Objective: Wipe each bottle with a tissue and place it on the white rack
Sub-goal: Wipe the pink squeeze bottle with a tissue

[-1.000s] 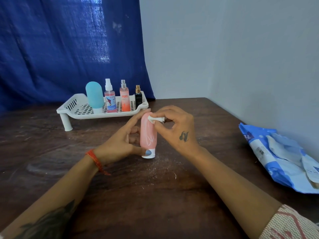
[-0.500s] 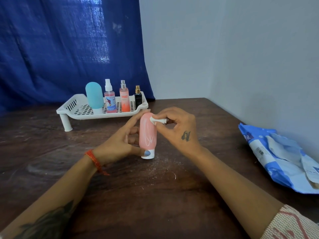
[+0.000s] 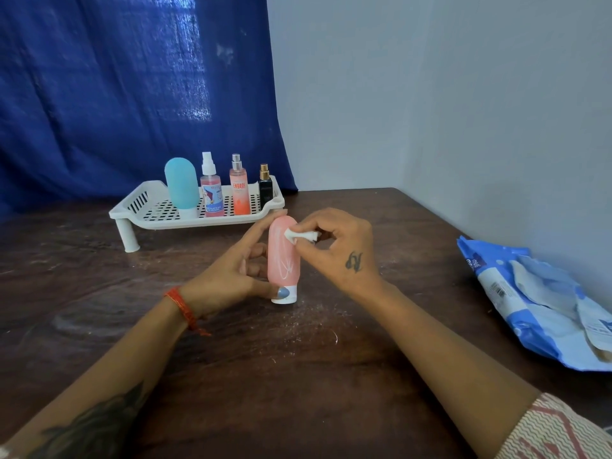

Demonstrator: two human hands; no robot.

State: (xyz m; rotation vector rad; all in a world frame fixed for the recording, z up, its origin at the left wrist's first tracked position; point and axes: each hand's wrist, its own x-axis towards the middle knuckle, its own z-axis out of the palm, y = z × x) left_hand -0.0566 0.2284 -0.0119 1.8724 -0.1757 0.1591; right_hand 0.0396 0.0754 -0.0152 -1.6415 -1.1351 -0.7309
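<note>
Already four bottles (image 3: 225, 188) stood on the white rack (image 3: 155, 218) at eleven o'clock; left hand (image 3: 231, 273) gripped the pink bottle (image 3: 281, 260), right hand (image 3: 337, 246) pinching the tissue (image 3: 299, 235) against it, unracked.

On the counter (image 3: 298, 376), the rack (image 3: 159, 217) with four bottles (image 3: 212, 193) stood toward the far left, the held bottle (image 3: 282, 260) before it, the packet (image 3: 536, 303) at the right edge.

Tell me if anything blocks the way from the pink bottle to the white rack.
Nothing visible lies on the table between the pink squeeze bottle and the white perforated plastic rack. Four bottles fill the rack's middle and right; its left end is free. The left hand holds the bottle.
</note>
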